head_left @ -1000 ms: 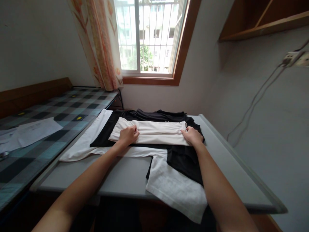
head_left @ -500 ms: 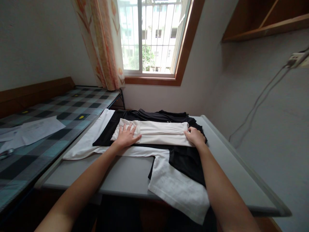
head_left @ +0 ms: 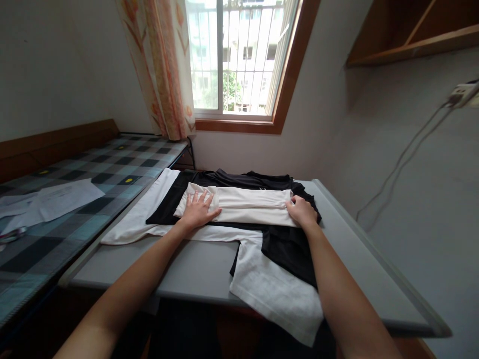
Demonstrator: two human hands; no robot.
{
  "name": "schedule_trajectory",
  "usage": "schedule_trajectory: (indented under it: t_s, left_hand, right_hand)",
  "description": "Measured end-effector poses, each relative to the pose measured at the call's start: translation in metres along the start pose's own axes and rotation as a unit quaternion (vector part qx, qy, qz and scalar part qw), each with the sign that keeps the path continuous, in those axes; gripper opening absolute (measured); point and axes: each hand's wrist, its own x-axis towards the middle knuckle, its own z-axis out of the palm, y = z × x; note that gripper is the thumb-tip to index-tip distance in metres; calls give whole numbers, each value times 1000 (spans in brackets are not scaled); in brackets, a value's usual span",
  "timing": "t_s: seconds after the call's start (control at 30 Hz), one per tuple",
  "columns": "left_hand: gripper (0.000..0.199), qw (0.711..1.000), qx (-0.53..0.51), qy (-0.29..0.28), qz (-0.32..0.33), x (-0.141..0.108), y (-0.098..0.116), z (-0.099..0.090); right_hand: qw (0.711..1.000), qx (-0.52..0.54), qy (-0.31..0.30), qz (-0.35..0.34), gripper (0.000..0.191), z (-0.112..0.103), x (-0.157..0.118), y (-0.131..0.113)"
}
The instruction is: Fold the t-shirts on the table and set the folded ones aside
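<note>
A cream garment (head_left: 250, 204), folded into a long strip, lies on a black garment (head_left: 168, 202). My left hand (head_left: 198, 209) rests flat on the strip's left end with its fingers spread. At the right end, my right hand (head_left: 301, 210) pinches the strip's edge between thumb and fingers. Beneath the black cloth is a white garment (head_left: 277, 284); one part hangs over the table's front edge and another reaches out to the left. All of these lie on a grey table (head_left: 202, 267).
A bed with a checked cover (head_left: 93, 172) stands on the left, with papers (head_left: 56, 202) on it. Behind the table are a curtain (head_left: 168, 75) and a barred window. A wooden shelf (head_left: 422, 50) and a hanging cable (head_left: 404, 154) are on the right wall.
The view has shifted very slightly. Both hands keep their places on the cream garment.
</note>
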Motion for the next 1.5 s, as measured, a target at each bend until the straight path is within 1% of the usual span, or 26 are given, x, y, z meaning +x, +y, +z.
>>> schedule_trajectory:
  t_s: [0.1, 0.2, 0.27, 0.37, 0.47, 0.53, 0.67, 0.77, 0.83, 0.9, 1.07, 1.13, 1.2, 1.27, 1.33, 1.4, 1.5]
  left_hand:
    - [65, 1000, -15, 15, -14, 3, 3, -9]
    - [51, 998, -10, 43, -42, 10, 11, -21]
    - [46, 997, 0, 54, -50, 16, 17, -28]
    - [46, 998, 1, 33, -55, 30, 25, -33]
    - [50, 996, 14, -3, -86, 47, 30, -34]
    - [48, 994, 22, -14, -102, 57, 33, -33]
    - [25, 995, 13, -13, -99, 67, 40, -31]
    - [20, 996, 6, -11, -87, 69, 42, -30]
    - [20, 997, 1, -7, -75, 67, 41, -29]
    - [22, 999, -9, 10, -52, 62, 38, -27]
    - [35, 995, -33, 89, 14, 41, 25, -17]
    - [43, 993, -31, 109, 27, 32, 20, -11]
    - [54, 995, -26, 98, 24, 25, 17, -4]
    - [64, 998, -18, 61, 16, 22, 14, 2]
    - [69, 999, -13, 33, 15, 22, 13, 6]
    - [71, 999, -10, 26, 18, 23, 12, 9]
    - [70, 999, -2, 36, 14, 24, 13, 11]
  right_hand:
    - [1000, 4, 16, 0, 42, 2, -1, -1]
    - [1000, 0, 7, 2, 43, 2, 0, -2]
    - [1000, -3, -2, 0, 44, 2, 0, -2]
    - [1000, -8, -11, -2, 45, 0, 0, -2]
    - [1000, -10, -17, -1, 46, -1, -1, -3]
    - [1000, -12, -17, -1, 46, -2, -2, -3]
    - [1000, -13, -11, -3, 45, -2, -3, -3]
    - [1000, -11, -14, -4, 45, -2, -3, -3]
    - [1000, -7, -15, -4, 45, -2, -3, -3]
    - [1000, -2, -14, -2, 45, -2, -2, -3]
    - [1000, 17, -11, 7, 44, -1, 1, 0]
    - [1000, 31, -4, 4, 43, 0, 4, 4]
    - [999, 50, 1, -9, 40, 1, 10, 9]
    - [996, 79, 5, -31, 36, 3, 17, 15]
    - [992, 115, 8, -50, 31, 6, 24, 19]
    - [986, 154, 12, -58, 27, 9, 28, 22]
    - [975, 216, 24, -51, 21, 9, 28, 22]
